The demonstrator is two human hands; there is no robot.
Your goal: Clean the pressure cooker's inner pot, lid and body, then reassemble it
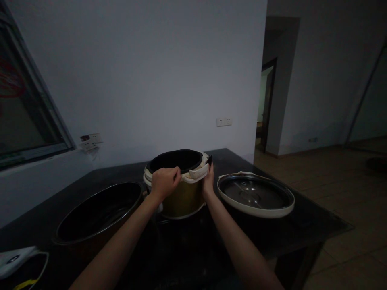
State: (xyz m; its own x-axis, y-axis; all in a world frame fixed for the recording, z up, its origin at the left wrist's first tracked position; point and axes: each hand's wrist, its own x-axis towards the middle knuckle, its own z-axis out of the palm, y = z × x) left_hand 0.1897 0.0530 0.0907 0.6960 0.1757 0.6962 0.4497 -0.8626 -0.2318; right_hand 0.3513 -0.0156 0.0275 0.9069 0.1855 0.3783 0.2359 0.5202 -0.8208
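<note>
A gold and cream cooker body point(181, 197) stands on the dark table point(305, 225), tilted toward me, its dark inside showing. My left hand point(165, 182) is closed over the cooker's near rim. My right hand point(208, 180) grips the rim at the right side, by a small black part. The cooker's round lid point(255, 194) lies upside down on the table just right of my right hand. A large dark inner pot point(99, 213) sits on the table to the left of my left arm.
A white object with a cord point(18, 262) lies at the table's near left corner. A window point(24, 108) and wall sockets point(90, 141) are at the left, and a doorway point(267, 104) and tiled floor point(347, 189) lie to the right.
</note>
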